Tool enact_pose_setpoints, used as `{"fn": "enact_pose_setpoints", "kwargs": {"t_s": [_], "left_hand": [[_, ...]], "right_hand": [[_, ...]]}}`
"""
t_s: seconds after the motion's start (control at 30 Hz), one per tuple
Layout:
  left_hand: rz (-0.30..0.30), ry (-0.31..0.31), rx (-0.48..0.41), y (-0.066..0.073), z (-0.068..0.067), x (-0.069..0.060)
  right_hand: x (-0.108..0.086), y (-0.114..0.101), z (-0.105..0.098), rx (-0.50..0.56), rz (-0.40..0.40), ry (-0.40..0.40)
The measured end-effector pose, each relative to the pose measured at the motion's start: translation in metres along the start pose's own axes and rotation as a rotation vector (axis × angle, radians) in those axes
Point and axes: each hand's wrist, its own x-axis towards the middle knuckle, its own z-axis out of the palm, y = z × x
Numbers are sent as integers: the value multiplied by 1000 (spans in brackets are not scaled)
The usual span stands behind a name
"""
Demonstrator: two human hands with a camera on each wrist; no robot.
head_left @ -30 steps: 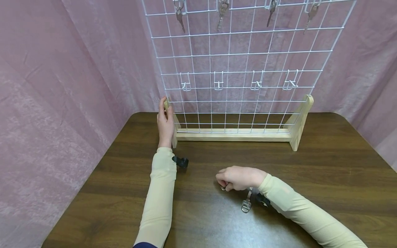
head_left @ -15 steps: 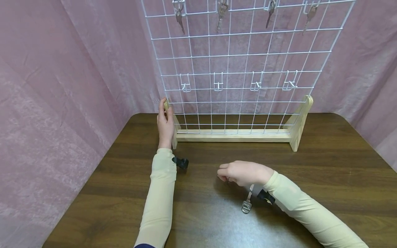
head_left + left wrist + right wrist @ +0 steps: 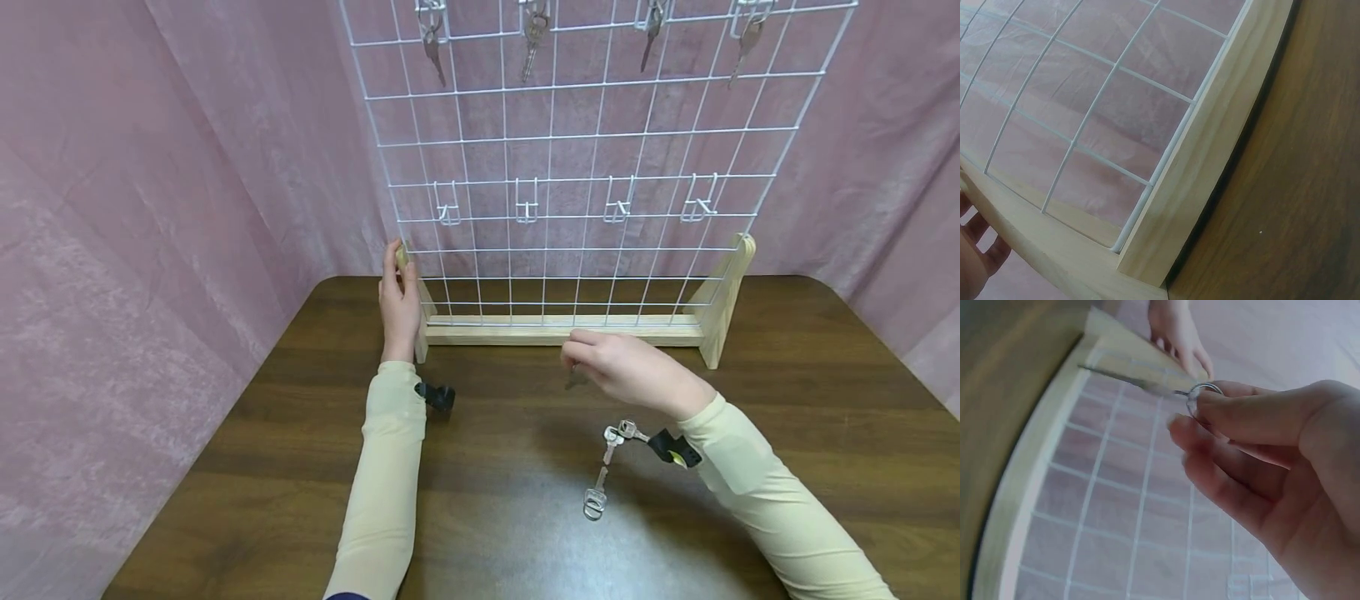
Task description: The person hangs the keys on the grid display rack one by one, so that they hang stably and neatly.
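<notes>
Pink velvety drapes (image 3: 187,208) run from your 9 o'clock through 12 to 3, beyond the dark wood-grain tabletop (image 3: 480,450); whitish glare (image 3: 540,550) lies at 6 o'clock.

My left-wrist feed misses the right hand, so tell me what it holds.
Observer: The right hand pinches a metal ring with a key on it.
Operator: Now say what hangs higher on the white grid.
Observer: Hanging keys show at four spots across its upper part.
Operator: Report what lies on the table.
Observer: At least three loose keys, near the right forearm.
</notes>
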Motion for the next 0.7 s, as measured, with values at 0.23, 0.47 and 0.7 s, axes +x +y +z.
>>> {"fn": "enact_pose_setpoints", "kwargs": {"t_s": [0.23, 0.47, 0.7], "left_hand": [[0, -2, -4, 2, -1, -1], [5, 1, -9, 1, -1, 0], [13, 11, -3, 1, 1, 0]], "right_hand": [[-6, 10, -20, -67, 32, 148], [-10, 14, -33, -79, 60, 234], [-14, 17, -37, -24, 94, 244]]}}
